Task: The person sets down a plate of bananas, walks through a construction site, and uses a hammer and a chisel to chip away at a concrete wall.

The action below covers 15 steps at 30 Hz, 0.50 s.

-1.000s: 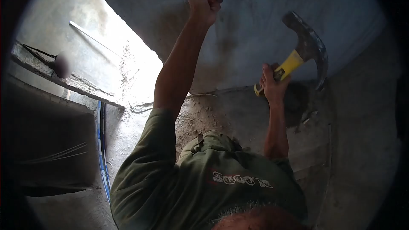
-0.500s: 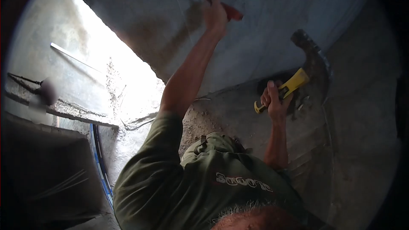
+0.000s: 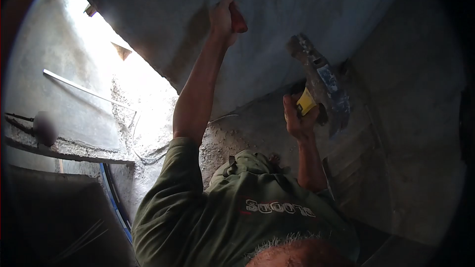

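Observation:
My left hand (image 3: 221, 17) is raised against the grey wall surface (image 3: 277, 24), with its fingers wrapped round a red-handled tool (image 3: 238, 21). A thin metal part of that tool runs up along the surface, too dim to show its exact kind. Lower and to the right, my right hand (image 3: 300, 121) grips the yellow handle of a trowel (image 3: 326, 81). Its broad blade is tilted and crusted with grey mortar, apart from the wall as far as I can see. A darker, damp-looking patch (image 3: 190, 39) lies beside my left forearm.
Bright light falls through an opening on the left, where a pale strip (image 3: 81, 88) leans. A rounded blurred object (image 3: 45, 128) sits at a ledge (image 3: 74, 154). Blue pipes (image 3: 113, 200) run below. Rubble (image 3: 220, 143) lies beyond my body.
My left hand has moved left, and the red handle now points more steeply downward. My right hand has shifted left, and its trowel has turned, showing more of the blade.

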Available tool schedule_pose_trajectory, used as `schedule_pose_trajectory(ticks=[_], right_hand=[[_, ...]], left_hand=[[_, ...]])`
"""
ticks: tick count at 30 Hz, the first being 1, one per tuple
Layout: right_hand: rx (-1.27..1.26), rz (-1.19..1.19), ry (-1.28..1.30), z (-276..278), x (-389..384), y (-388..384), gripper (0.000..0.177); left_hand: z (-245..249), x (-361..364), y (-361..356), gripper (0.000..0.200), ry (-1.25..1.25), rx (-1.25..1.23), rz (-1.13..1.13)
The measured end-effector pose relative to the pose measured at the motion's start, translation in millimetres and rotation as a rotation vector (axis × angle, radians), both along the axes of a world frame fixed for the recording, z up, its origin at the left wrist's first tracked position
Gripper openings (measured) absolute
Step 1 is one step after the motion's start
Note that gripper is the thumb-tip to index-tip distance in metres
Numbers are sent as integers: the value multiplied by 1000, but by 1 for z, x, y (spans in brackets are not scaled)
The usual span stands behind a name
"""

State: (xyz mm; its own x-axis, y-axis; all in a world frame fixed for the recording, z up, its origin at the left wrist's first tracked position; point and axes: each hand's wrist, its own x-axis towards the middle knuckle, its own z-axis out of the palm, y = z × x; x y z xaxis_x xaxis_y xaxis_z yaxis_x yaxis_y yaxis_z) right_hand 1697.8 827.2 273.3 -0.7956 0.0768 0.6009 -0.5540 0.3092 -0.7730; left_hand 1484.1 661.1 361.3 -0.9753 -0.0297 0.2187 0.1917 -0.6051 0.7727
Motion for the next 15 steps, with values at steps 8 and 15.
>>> schedule_pose_trajectory(ticks=[8, 15], right_hand=[[-61, -11, 167, 19, 2, 6, 22], [-376, 161, 560, 24, -28, -18, 27]], left_hand=[[15, -8, -11, 16, -112, 198, -147], [14, -13, -18, 14, -152, 307, -249]])
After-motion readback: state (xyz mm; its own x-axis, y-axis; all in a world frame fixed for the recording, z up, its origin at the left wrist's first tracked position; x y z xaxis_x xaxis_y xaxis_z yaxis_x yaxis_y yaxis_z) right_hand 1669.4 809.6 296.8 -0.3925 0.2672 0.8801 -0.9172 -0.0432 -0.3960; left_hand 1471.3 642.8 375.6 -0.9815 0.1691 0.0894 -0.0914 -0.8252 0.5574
